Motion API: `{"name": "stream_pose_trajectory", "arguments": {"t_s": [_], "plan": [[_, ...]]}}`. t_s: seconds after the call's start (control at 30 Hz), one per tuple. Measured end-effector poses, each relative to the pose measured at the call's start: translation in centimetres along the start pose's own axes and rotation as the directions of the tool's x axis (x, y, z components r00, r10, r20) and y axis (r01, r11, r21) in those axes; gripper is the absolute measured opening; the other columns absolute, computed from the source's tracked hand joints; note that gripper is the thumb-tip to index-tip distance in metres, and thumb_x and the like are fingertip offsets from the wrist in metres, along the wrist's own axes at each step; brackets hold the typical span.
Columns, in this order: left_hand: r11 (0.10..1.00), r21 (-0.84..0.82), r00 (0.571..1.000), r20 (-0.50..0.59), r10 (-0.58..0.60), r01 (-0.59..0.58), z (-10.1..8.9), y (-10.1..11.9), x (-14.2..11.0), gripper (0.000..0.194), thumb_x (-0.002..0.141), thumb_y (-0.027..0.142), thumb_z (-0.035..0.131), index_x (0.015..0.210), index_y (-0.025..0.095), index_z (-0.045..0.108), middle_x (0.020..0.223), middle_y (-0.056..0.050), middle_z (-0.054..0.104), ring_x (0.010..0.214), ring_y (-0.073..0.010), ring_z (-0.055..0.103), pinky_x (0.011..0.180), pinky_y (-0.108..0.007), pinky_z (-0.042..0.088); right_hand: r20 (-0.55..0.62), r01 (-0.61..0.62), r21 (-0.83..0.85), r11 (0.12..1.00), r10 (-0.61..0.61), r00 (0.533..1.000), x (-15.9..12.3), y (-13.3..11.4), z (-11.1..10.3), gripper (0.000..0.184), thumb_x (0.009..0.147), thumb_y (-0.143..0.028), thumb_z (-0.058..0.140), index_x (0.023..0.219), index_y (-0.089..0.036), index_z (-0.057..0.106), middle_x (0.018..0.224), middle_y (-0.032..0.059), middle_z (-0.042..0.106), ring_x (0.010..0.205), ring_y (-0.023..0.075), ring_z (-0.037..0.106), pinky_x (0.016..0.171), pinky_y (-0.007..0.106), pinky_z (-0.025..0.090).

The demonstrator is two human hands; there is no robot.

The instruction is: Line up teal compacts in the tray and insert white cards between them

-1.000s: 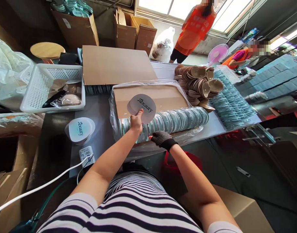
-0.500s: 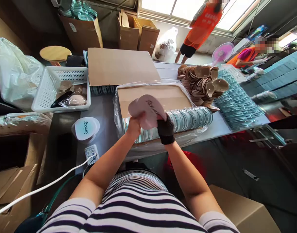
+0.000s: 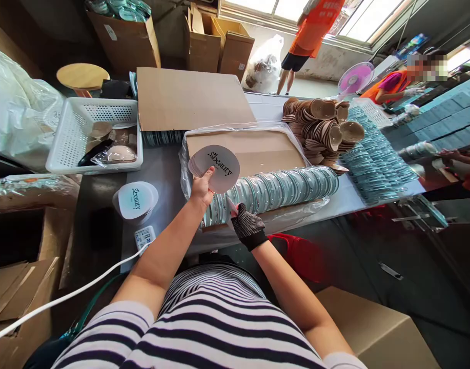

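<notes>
My bare left hand [image 3: 202, 187] grips a small stack of round grey-white cards [image 3: 214, 165] printed "Sbeauty", held fanned above a plastic-wrapped cardboard tray [image 3: 253, 148]. My right hand [image 3: 245, 222], in a black dotted glove, is closed in a pinch at the near end of a long row of round teal-rimmed cases [image 3: 275, 186] standing on edge along the tray's front. What the gloved fingers pinch is too small to name. A second stack of the same cards [image 3: 136, 200] lies on the table to the left.
A white perforated basket [image 3: 71, 141] with odds and ends sits at the left, a flat cardboard sheet [image 3: 190, 98] behind the tray. Beige cup-shaped pads [image 3: 321, 130] and more teal cases [image 3: 373, 161] fill the right. A white cable [image 3: 65, 296] crosses near left. Two people in orange [image 3: 309, 33] are beyond.
Half a second ago both hands met on the card stack. My right hand has since dropped to the row of cases, and my left hand holds the cards alone, print facing up.
</notes>
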State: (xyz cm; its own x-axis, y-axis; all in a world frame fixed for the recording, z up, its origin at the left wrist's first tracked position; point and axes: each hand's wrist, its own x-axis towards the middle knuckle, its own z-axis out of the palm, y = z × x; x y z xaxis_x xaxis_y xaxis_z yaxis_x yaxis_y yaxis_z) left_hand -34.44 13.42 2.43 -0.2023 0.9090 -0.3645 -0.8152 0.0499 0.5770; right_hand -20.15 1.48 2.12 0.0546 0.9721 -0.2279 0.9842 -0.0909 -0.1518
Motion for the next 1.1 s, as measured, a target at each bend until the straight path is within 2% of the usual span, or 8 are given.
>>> {"name": "stream_pose_trajectory", "arguments": {"t_s": [0.33,0.5,0.6,0.7,0.8,0.87,0.93,1.1], "plan": [[0.998,-0.034,0.999,0.0,-0.045,0.045,-0.6,0.3,0.3,0.039,0.076,0.007,0.074,0.111,0.021,0.068,0.102,-0.005,0.074,0.102,-0.0207,0.068,0.1,-0.044,0.052,0.005,0.124,-0.023,0.992,-0.124,0.992,1.1,0.2,0.2,0.031,0.102,-0.029,0.03,0.114,-0.017,0.056,0.1,0.0087,0.071,0.09,0.021,0.068,0.069,0.026,0.04],[0.998,-0.03,0.998,0.02,-0.057,0.058,-0.6,0.4,0.1,0.04,0.076,0.007,0.074,0.113,0.02,0.066,0.108,-0.006,0.073,0.107,-0.0213,0.067,0.102,-0.045,0.051,0.076,0.184,-0.073,0.98,-0.178,0.981,2.8,-0.5,1.2,0.029,0.097,-0.022,0.034,0.106,-0.016,0.061,0.094,0.0152,0.07,0.09,0.0283,0.068,0.076,0.036,0.047],[0.999,-0.017,0.999,-0.002,-0.044,0.044,-0.6,0.3,-0.3,0.039,0.077,0.008,0.073,0.113,0.02,0.066,0.112,-0.006,0.072,0.11,-0.022,0.065,0.103,-0.046,0.05,0.199,0.189,0.24,0.952,-0.239,0.95,3.0,0.2,2.0,0.027,0.092,-0.02,0.04,0.108,-0.014,0.062,0.089,0.0168,0.069,0.084,0.0272,0.066,0.078,0.041,0.049],[1.0,0.003,1.0,-0.004,0.006,-0.006,-0.6,0.0,-0.8,0.04,0.076,0.009,0.074,0.113,0.022,0.066,0.115,-0.006,0.071,0.111,-0.0225,0.064,0.104,-0.047,0.048,0.307,0.128,0.587,0.799,-0.366,0.879,3.1,1.4,2.0,0.042,0.096,-0.029,0.032,0.133,-0.015,0.048,0.075,0.0062,0.066,0.059,0.0168,0.059,0.063,0.031,0.051],[0.998,0.02,0.998,-0.013,0.059,-0.059,-0.3,-0.4,-1.2,0.042,0.075,0.01,0.075,0.113,0.022,0.066,0.116,-0.006,0.07,0.108,-0.0225,0.066,0.101,-0.047,0.05,0.31,0.08,0.677,0.732,-0.383,0.87,3.6,2.1,0.6,0.049,0.099,-0.037,0.023,0.133,-0.015,0.05,0.059,-0.0007,0.058,0.045,0.0138,0.05,0.052,0.026,0.047],[0.998,0.03,0.998,-0.029,0.061,-0.06,-0.2,-0.6,-1.1,0.039,0.075,0.009,0.074,0.111,0.021,0.067,0.112,-0.006,0.072,0.105,-0.0221,0.066,0.1,-0.045,0.051,0.217,0.067,0.637,0.768,-0.262,0.94,4.8,2.2,-1.2,0.048,0.098,-0.044,0.03,0.122,-0.014,0.058,0.065,0.0036,0.062,0.055,0.0161,0.057,0.058,0.027,0.049],[0.999,0.033,0.999,-0.035,0.036,-0.035,0.0,-0.7,-1.0,0.034,0.075,0.009,0.074,0.107,0.021,0.069,0.104,-0.005,0.074,0.103,-0.0219,0.067,0.099,-0.044,0.051,-0.028,0.13,0.577,0.806,-0.14,0.99,6.5,2.0,-3.2,0.047,0.098,-0.044,0.032,0.125,-0.014,0.057,0.092,0.0113,0.069,0.081,0.0188,0.065,0.074,0.03,0.052],[0.998,0.033,0.998,-0.015,0.062,-0.062,0.0,-0.7,-1.2,0.03,0.075,0.009,0.073,0.104,0.018,0.069,0.099,-0.005,0.074,0.099,-0.0227,0.068,0.099,-0.045,0.052,-0.476,0.397,0.29,0.871,-0.228,0.849,8.7,-0.2,-5.8,0.059,0.094,-0.039,0.042,0.144,-0.008,0.04,0.142,0.0188,0.049,0.129,0.0242,0.048,0.107,0.041,0.041]]}}
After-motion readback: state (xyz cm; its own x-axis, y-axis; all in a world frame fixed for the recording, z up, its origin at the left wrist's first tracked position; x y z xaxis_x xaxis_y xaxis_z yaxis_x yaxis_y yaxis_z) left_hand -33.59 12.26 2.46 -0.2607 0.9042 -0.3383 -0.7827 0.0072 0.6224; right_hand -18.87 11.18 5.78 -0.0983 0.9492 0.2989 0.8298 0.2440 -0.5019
